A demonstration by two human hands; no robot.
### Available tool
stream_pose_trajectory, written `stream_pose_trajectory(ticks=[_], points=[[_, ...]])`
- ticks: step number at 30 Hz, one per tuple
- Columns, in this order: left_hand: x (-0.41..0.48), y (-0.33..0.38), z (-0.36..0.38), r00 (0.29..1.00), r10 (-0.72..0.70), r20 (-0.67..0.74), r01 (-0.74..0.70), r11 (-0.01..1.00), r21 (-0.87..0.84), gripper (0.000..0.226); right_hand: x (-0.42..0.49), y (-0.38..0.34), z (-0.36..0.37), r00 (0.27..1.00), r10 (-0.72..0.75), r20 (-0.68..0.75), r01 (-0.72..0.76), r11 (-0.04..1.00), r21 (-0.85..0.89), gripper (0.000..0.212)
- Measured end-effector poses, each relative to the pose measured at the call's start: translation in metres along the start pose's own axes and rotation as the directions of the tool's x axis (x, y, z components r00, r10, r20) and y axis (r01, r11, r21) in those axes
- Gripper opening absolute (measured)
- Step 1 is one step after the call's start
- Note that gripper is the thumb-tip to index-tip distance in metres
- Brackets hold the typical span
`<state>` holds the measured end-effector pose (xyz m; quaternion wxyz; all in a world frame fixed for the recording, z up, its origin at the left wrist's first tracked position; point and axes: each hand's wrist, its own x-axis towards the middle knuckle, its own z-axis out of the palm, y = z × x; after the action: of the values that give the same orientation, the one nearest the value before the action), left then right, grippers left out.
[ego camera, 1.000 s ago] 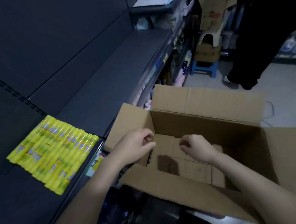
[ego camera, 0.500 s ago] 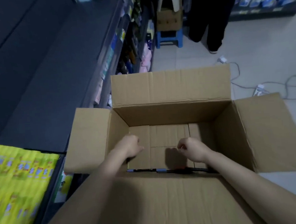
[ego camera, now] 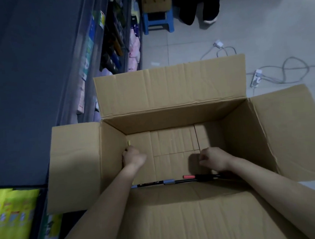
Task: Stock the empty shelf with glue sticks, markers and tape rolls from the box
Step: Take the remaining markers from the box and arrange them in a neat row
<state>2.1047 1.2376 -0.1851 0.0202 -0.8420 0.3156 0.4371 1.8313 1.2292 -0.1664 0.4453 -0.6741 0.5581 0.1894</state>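
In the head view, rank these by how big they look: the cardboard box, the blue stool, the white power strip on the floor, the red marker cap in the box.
1. cardboard box
2. blue stool, though it stands farther off, so it looks smaller than it is
3. white power strip and red marker cap: they look about alike, too close to rank

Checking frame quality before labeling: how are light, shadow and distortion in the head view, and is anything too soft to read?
Head view: dim, bluish light; the right hand casts a dark shadow on the box floor; wide-angle bends the shelf edge; glue sticks at the left edge are smeared, labels unreadable; markers by the near wall are sharp enough to see coloured caps.
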Motion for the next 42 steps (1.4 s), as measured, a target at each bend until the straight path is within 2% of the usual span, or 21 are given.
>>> stream_pose_trajectory(ticks=[2,5,7,9,11,13,16,18,23,26,28,31,33,36,39,42], points=[[0.003,-0.003,0.003,1.0,0.016,-0.006,-0.016,0.999,0.028,0.047,0.002,-0.001,-0.001,1.0,-0.004,-0.018,0.004,1.0,0.003,0.02],[0.005,-0.013,0.004,0.985,0.146,0.089,-0.158,0.976,0.151,0.004,0.006,0.001,-0.001,0.999,-0.003,-0.04,0.003,1.0,0.013,0.019],[0.006,-0.017,0.005,0.959,0.212,0.187,-0.248,0.948,0.201,0.016,0.008,0.002,0.0,1.0,0.001,-0.031,0.0,1.0,0.016,0.018],[0.005,-0.018,0.007,0.914,0.245,0.322,-0.311,0.935,0.173,0.016,0.009,0.002,0.0,1.0,0.005,-0.022,-0.005,1.0,0.013,0.019],[0.003,-0.015,0.01,0.85,0.241,0.468,-0.354,0.92,0.169,0.005,0.011,0.001,0.0,1.0,0.006,-0.024,-0.006,1.0,0.001,0.02],[-0.002,-0.013,0.013,0.784,0.211,0.584,-0.395,0.896,0.206,0.017,0.013,0.001,0.002,1.0,0.004,-0.017,-0.004,1.0,-0.002,0.019],[-0.006,-0.011,0.02,0.716,0.169,0.678,-0.467,0.837,0.284,0.032,0.014,0.0,0.004,1.0,0.004,0.011,-0.004,1.0,-0.008,0.021],[-0.005,-0.01,0.026,0.691,0.148,0.707,-0.521,0.781,0.345,0.022,0.016,0.0,0.005,1.0,0.005,0.019,-0.004,1.0,-0.009,0.019],[-0.009,-0.001,0.041,0.69,0.096,0.717,-0.612,0.606,0.508,0.023,0.019,0.002,0.005,1.0,0.002,0.017,-0.002,1.0,-0.012,0.017],[-0.009,0.0,0.038,0.689,0.113,0.716,-0.628,0.585,0.513,0.032,0.018,0.003,0.006,1.0,-0.008,0.024,0.009,0.999,-0.035,0.02],[-0.011,-0.001,0.03,0.68,0.144,0.719,-0.624,0.629,0.464,0.03,0.017,0.003,0.006,0.999,-0.008,0.048,0.011,0.999,-0.048,0.022],[-0.015,-0.007,0.02,0.678,0.14,0.722,-0.521,0.785,0.337,0.017,0.016,-0.002,0.006,0.993,-0.037,0.111,0.046,0.996,-0.082,0.023],[-0.019,-0.01,0.013,0.697,0.126,0.706,-0.465,0.829,0.312,0.019,0.016,-0.007,0.007,0.982,-0.062,0.181,0.079,0.993,-0.087,0.026],[-0.026,-0.01,0.004,0.758,0.167,0.631,-0.411,0.873,0.263,0.026,0.016,-0.013,0.01,0.952,-0.056,0.302,0.085,0.993,-0.084,0.033],[-0.03,-0.012,-0.005,0.85,0.224,0.477,-0.335,0.929,0.159,0.028,0.016,-0.017,0.014,0.916,-0.029,0.401,0.08,0.991,-0.111,0.037],[-0.034,-0.015,-0.012,0.872,0.28,0.402,-0.334,0.94,0.07,0.025,0.017,-0.022,0.019,0.874,0.0,0.486,0.113,0.972,-0.204,0.036]])
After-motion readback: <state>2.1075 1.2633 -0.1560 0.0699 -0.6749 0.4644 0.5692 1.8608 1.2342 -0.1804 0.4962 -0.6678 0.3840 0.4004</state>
